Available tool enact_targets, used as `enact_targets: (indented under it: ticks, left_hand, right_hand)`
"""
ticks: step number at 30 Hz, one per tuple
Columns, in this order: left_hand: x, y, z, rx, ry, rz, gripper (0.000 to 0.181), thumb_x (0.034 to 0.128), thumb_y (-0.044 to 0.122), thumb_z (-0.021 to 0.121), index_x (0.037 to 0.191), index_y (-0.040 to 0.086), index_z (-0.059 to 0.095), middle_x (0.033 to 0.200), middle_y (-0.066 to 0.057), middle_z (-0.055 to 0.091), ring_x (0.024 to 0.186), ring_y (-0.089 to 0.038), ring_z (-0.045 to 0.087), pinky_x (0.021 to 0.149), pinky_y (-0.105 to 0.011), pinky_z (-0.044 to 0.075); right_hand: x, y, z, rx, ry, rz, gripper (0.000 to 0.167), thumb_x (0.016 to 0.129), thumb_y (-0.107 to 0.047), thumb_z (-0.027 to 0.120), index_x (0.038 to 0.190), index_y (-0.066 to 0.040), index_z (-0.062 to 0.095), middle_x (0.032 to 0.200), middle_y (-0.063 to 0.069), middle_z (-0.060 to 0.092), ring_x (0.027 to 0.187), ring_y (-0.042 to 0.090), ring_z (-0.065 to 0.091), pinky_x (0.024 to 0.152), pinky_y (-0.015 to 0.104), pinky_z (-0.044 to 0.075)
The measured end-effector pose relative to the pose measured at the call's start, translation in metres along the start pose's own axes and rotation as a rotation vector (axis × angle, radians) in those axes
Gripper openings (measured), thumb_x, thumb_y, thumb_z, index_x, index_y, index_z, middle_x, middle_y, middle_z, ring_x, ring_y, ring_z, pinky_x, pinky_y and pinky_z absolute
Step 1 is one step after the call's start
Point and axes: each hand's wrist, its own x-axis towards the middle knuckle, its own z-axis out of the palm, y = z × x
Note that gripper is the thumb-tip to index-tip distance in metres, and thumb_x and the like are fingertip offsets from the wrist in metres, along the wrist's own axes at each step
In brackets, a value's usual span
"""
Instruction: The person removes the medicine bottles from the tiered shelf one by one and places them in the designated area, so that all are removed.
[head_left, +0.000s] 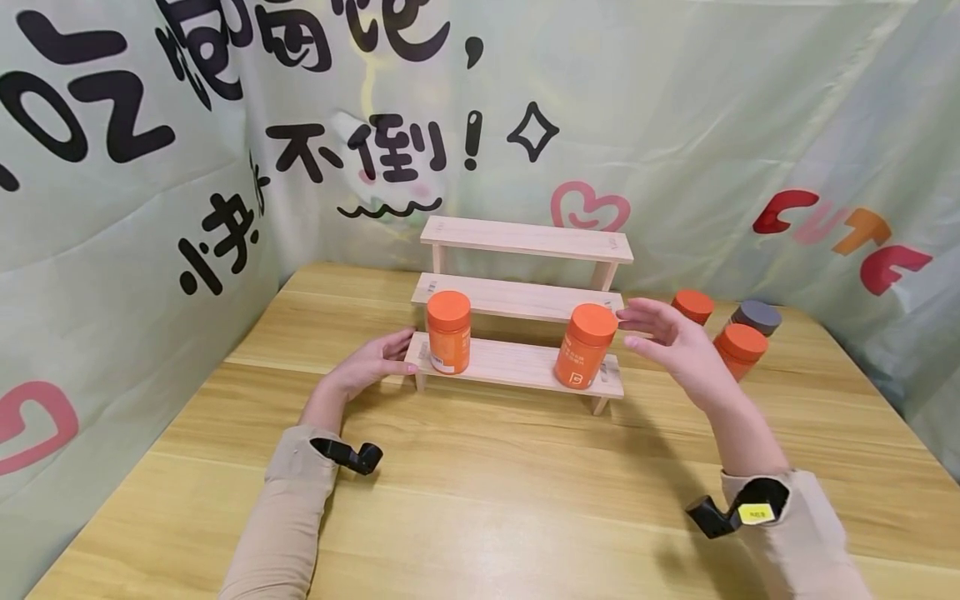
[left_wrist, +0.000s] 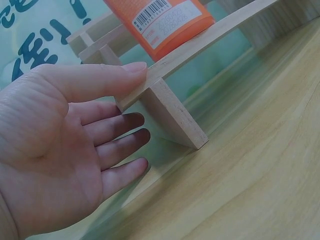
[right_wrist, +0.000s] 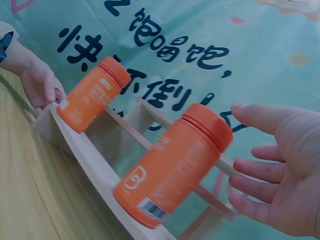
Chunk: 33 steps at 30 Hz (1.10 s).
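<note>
The left hand (head_left: 367, 367) grips the left end of the lowest step of a pale wooden three-step stand (head_left: 510, 360), thumb on top and the other fingers round the end and below; the right hand (head_left: 678, 346) is held up at the other side, its fingers loosely spread and holding nothing, just beside an orange cylindrical bottle with a ridged orange cap (head_left: 581, 358); the two hands are well apart, with the stand between them.

That bottle stands upright near the right end of the lowest step; a matching orange-capped cylindrical bottle (head_left: 448, 337) stands upright near the left end, close to the left hand, its barcode label showing in the left wrist view.

The stand sits on a light wood-grain table (head_left: 487, 492); beyond the right hand are two more orange-lidded containers (head_left: 692, 306) and one with a grey-blue lid (head_left: 757, 317), partly hidden; behind everything hangs a pale green cloth (head_left: 712, 125) with bold black characters and pink hearts; both beige sleeves (head_left: 281, 533) have small black cameras (head_left: 363, 458) at the cuff.
</note>
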Motion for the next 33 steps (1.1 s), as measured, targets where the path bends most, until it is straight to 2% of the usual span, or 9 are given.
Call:
enact_targets:
  ticks: [3, 6, 10, 15, 24, 33]
  left_hand:
    - [0.0, 0.0, 0.0, 0.008, 0.003, -0.004, 0.081, 0.0845, 0.007, 0.062, 0.145, -0.007, 0.011, 0.151, -0.024, 0.01, 0.137, -0.037, 0.015, 0.111, -0.045, 0.016]
    - [0.0, 0.0, 0.0, 0.014, 0.008, -0.006, 0.081, 0.0845, 0.007, 0.063, 0.145, -0.006, 0.011, 0.151, -0.023, 0.011, 0.137, -0.037, 0.016, 0.111, -0.045, 0.016]
    - [0.0, 0.0, 0.0, 0.005, 0.008, -0.005, 0.08, 0.0846, 0.006, 0.062, 0.145, -0.006, 0.011, 0.151, -0.024, 0.011, 0.137, -0.037, 0.016, 0.111, -0.045, 0.017]
    - [-0.001, 0.001, 0.001, 0.013, 0.008, -0.007, 0.081, 0.0847, 0.008, 0.063, 0.146, -0.006, 0.011, 0.151, -0.023, 0.011, 0.137, -0.037, 0.016, 0.111, -0.045, 0.017]
    - [0.0, 0.001, 0.001, 0.004, 0.006, -0.005, 0.082, 0.0845, 0.008, 0.063, 0.146, -0.006, 0.011, 0.152, -0.022, 0.011, 0.137, -0.036, 0.016, 0.111, -0.045, 0.017]
    - [0.0, 0.0, 0.001, 0.019, 0.013, -0.012, 0.081, 0.085, 0.008, 0.063, 0.146, -0.005, 0.012, 0.151, -0.022, 0.012, 0.137, -0.036, 0.017, 0.111, -0.045, 0.018]
  right_hand:
    - [0.003, -0.001, 0.006, 0.002, -0.02, 0.034, 0.06, 0.09, -0.017, 0.062, 0.14, 0.001, 0.033, 0.127, 0.006, 0.049, 0.111, 0.017, 0.051, 0.084, 0.015, 0.046]
    - [0.006, -0.001, 0.011, -0.005, -0.029, 0.052, 0.062, 0.089, -0.018, 0.063, 0.141, -0.001, 0.033, 0.132, 0.014, 0.046, 0.111, 0.015, 0.05, 0.085, 0.015, 0.044]
    - [0.01, -0.001, 0.016, -0.007, -0.029, 0.049, 0.063, 0.089, -0.019, 0.064, 0.141, -0.002, 0.033, 0.136, 0.018, 0.043, 0.112, 0.013, 0.048, 0.087, 0.014, 0.043]
    - [0.013, -0.001, 0.021, 0.006, -0.028, 0.041, 0.063, 0.087, -0.016, 0.065, 0.14, -0.002, 0.035, 0.135, 0.017, 0.044, 0.112, 0.011, 0.049, 0.088, 0.016, 0.043]
    - [0.016, -0.002, 0.028, -0.01, -0.016, 0.035, 0.061, 0.084, -0.015, 0.068, 0.137, -0.003, 0.039, 0.126, 0.015, 0.051, 0.1, 0.009, 0.055, 0.083, 0.019, 0.047]
    - [0.017, 0.001, 0.031, -0.078, 0.018, 0.041, 0.052, 0.084, -0.019, 0.069, 0.128, -0.005, 0.045, 0.116, 0.011, 0.055, 0.095, 0.017, 0.057, 0.079, 0.022, 0.049]
